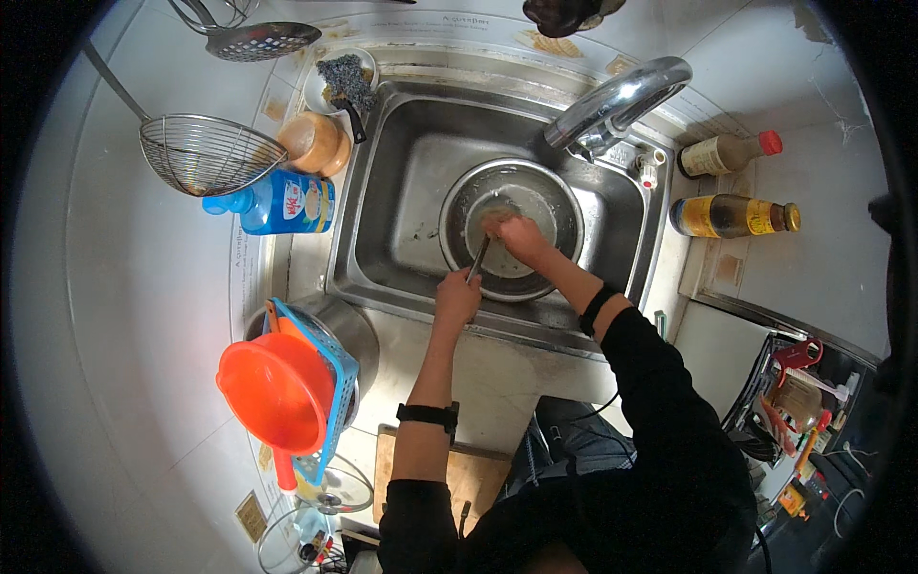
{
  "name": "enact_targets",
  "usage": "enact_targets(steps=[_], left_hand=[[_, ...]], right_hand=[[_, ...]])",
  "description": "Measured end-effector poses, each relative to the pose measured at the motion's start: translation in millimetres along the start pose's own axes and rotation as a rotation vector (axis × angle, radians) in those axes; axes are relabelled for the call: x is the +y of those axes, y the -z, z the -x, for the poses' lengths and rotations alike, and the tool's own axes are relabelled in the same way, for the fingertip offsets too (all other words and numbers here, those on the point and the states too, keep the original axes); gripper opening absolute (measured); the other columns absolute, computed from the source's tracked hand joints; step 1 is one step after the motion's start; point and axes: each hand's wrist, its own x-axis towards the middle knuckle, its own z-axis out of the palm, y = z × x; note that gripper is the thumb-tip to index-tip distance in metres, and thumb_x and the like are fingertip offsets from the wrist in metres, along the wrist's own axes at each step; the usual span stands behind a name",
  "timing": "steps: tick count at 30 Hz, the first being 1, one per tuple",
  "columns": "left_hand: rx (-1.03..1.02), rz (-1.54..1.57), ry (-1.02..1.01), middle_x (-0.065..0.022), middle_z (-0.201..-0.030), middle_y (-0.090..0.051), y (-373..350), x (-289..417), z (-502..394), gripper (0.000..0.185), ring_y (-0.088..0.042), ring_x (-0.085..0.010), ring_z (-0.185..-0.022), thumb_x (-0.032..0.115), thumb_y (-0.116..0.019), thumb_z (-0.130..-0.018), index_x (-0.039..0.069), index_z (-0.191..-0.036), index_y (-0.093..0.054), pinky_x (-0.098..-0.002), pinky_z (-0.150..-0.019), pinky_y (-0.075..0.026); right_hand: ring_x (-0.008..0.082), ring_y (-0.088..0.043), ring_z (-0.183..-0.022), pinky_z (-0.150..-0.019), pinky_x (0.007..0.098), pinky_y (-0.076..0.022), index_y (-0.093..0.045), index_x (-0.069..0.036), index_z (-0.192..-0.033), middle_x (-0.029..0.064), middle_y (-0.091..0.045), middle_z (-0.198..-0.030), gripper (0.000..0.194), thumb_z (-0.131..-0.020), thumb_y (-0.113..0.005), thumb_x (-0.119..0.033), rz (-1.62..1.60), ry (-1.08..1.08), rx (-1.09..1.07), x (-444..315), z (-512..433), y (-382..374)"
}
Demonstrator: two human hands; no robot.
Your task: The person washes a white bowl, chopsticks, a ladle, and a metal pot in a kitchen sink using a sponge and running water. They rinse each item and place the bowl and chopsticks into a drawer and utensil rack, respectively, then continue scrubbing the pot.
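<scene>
A round metal basin sits inside the stainless steel sink, with cloudy, whitish liquid in it. My left hand grips the near end of a slim metal utensil at the basin's front rim. Over the middle of the basin, my right hand closes around the utensil's far end. A blurred brownish patch shows at its fingertips; whether that is a scrubber or moving fingers cannot be told. The utensil's far end is hidden by the hand and the blur.
A chrome faucet arches at the sink's back right. Two bottles, one red-capped and one yellow-labelled, stand right. Left are a blue detergent bottle, a hanging wire strainer and an orange plastic scoop. A wooden board lies nearer me.
</scene>
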Motion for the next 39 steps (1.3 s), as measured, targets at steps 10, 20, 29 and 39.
enact_targets(steps=[10, 20, 29, 39], left_hand=[[-0.030, 0.022, 0.023, -0.0216, -0.107, -0.067, -3.2, -6.6, -5.6, 0.037, -0.062, -0.0397, -0.101, 0.028, -0.060, -0.091, 0.001, -0.116, -0.065, -0.0461, -0.087, -0.049], [0.008, 0.003, -0.004, -0.0216, -0.104, -0.067, 2.1, 6.0, 3.2, 0.032, -0.062, -0.0403, -0.098, 0.026, -0.060, -0.091, 0.002, -0.112, -0.067, -0.0482, -0.084, -0.049], [0.040, -0.006, -0.027, -0.0239, -0.106, -0.066, 0.8, 1.8, 5.4, 0.035, -0.062, -0.0406, -0.101, 0.026, -0.057, -0.091, 0.001, -0.116, -0.065, -0.0449, -0.088, -0.047], [0.126, -0.114, -0.074, -0.0230, -0.100, -0.067, -9.7, 10.4, 7.3, 0.032, -0.062, -0.0421, -0.095, 0.024, -0.061, -0.089, 0.002, -0.112, -0.065, -0.0487, -0.082, -0.050]], right_hand=[[0.0392, -0.065, -0.079, -0.073, 0.0473, -0.0527, -0.064, -0.006, -0.106, 0.0166, -0.068, -0.093, 0.037, -0.070, -0.067, -0.002, -0.146, -0.340, 0.276, -3.2, -25.8, -54.0], [0.0282, -0.066, -0.087, -0.074, 0.0398, -0.0530, -0.068, -0.011, -0.097, 0.0089, -0.068, -0.091, 0.022, -0.075, -0.066, -0.014, 0.038, 0.142, -0.437, 43.8, -18.0, 28.3], [0.0239, -0.048, -0.128, -0.107, 0.0344, -0.0409, -0.056, -0.006, -0.122, 0.0061, -0.054, -0.132, 0.039, -0.085, -0.054, -0.014, 0.358, 0.641, -0.053, 52.0, -24.5, 13.4], [0.0329, -0.061, -0.110, -0.088, 0.0407, -0.0527, -0.055, -0.006, -0.124, 0.0173, -0.060, -0.122, 0.042, -0.082, -0.056, -0.008, 0.208, 0.018, 0.004, 41.5, 11.4, -3.9]])
